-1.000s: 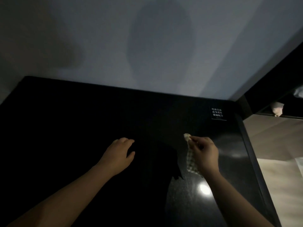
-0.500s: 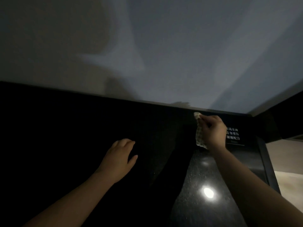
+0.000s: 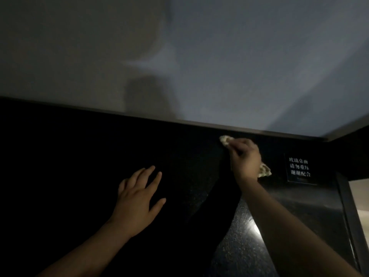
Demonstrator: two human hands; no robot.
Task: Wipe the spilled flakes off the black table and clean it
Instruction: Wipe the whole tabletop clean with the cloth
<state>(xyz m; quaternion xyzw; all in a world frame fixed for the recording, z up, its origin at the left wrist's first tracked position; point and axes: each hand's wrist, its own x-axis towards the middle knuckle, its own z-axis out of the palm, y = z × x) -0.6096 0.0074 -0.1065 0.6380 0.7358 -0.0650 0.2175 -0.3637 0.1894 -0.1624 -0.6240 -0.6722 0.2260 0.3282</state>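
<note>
Dim light covered the black bench [image 3: 79,176], which ran back to a pale wall [image 3: 179,56] and carried a printed notice [image 3: 299,168] at its far right corner. Your right hand [image 3: 244,156] lay at the far edge of the bench, just short of the wall joint, with its grip closed around a bunched cloth [image 3: 225,139]. One end of the cloth showed past the fingertips and the other showed beside the heel of the hand, near the notice. Your left hand [image 3: 137,198] rested flat on the bench nearer to you, fingers straight and spread, its grip wide and holding nothing. The spilled flakes could not be made out on the dark surface; only fine speckle showed around the lamp reflection [image 3: 253,230] by your right forearm. The step in hand appeared to be a wiping pass begun at the back edge. To do it well, you needed to press the cloth flat rather than balled, so that more of it met the surface, and to draw it toward you in straight, overlapping strokes. Sweeping sideways along the wall joint risked packing flakes into it. You were advised to gather the debris at one spot near the front edge, to keep the left hand out of the stroke path, and to check the finish against the reflection, since the dark surface hid residue.
</note>
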